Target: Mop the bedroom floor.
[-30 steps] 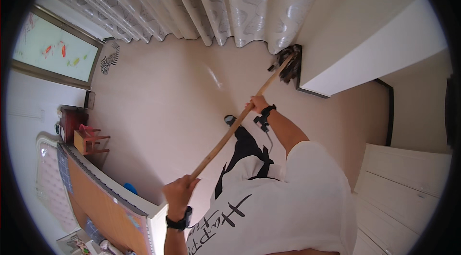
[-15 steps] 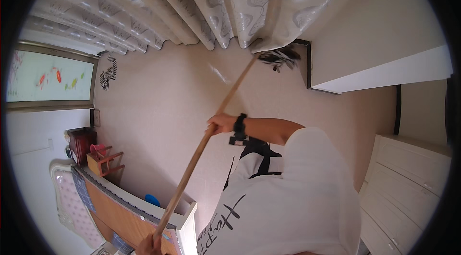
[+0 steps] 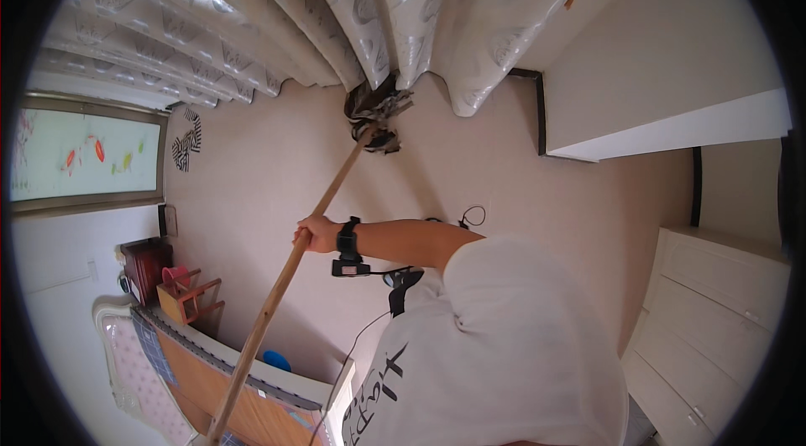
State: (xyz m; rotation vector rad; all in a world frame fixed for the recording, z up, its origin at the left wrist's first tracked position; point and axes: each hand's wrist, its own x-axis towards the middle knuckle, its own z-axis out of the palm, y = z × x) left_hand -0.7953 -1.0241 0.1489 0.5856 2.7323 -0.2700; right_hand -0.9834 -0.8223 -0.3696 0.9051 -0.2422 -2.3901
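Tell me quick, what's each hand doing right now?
Right hand: closed around the wooden mop handle.
Left hand: out of view, cannot be told.

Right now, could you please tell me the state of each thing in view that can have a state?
Mop: tilted, its head on the floor at the foot of the curtain.
Right hand: closed around the mop handle at mid-length.
Left hand: not in view.
Curtain: drawn, hanging in folds down to the floor.
White drawer unit: drawers closed.
Pink cup: upright on the small wooden rack.

Right hand (image 3: 315,233) gripping wooden mop handle (image 3: 277,291), mop head (image 3: 376,114) under curtain (image 3: 336,18)
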